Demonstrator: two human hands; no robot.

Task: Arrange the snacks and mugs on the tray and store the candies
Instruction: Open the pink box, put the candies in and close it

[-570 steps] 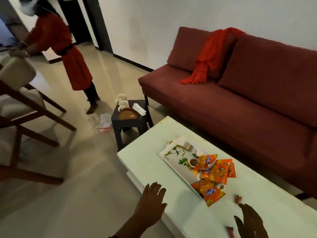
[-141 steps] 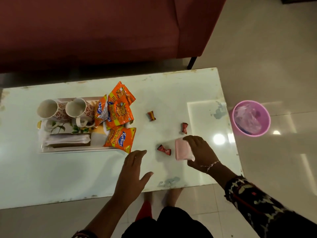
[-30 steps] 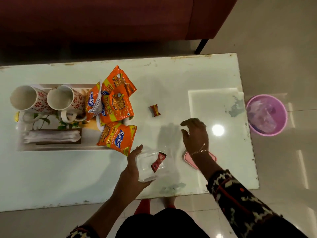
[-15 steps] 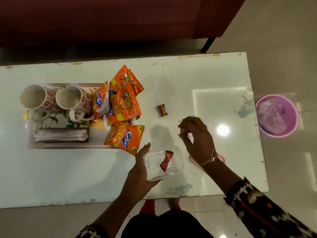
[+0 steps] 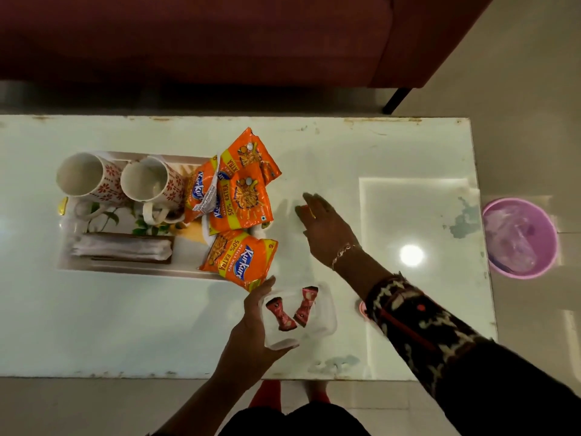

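Observation:
My left hand grips a clear plastic container near the table's front edge. Two red wrapped candies lie inside it. My right hand stretches forward with fingers spread over a third candy on the table, which is mostly hidden under them. To the left, a floral tray carries two white mugs with red flowers, a wrapped napkin bundle and several orange snack packets piled at its right end.
The container's pink lid peeks out from under my right forearm. A pink bin stands on the floor off the table's right end. A dark red sofa runs along the far side of the white table.
A second candy now lies in the container. My right hand has left the container and moved forward and left onto the remaining candy on the table.

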